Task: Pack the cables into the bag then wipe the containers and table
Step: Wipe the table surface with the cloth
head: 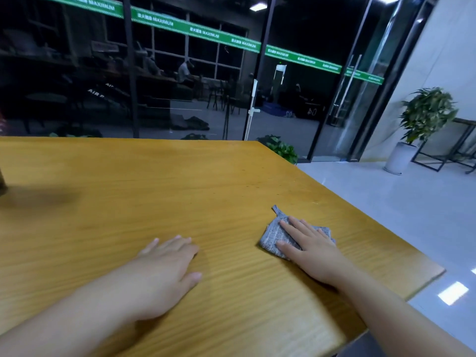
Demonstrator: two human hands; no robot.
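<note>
Pressing flat on a folded grey cloth [277,237], the right hand [311,249] has its fingers straight and slightly spread, palm down, nothing pinched or curled. Cloth lies on the wooden table [180,191], close to the table's right edge, well short of its far corner; a small loop tab sticks out from the cloth's far corner. Part of the cloth shows past the fingertips and on the thumb side, rest hidden under the palm.

Left hand [164,271] lies palm down on bare table wood, left of the cloth and apart from it, fingers straight and close together, thumb out toward the cloth, holding nothing.

Dark object [2,184] cut off at the table's left edge, too little visible to identify; it casts a blurred shadow on the wood. Beyond the table's far edge: dark glass wall [180,73] with green banner strip. Potted plant [422,119] in a white pot stands on the pale floor right of the table, well apart.
</note>
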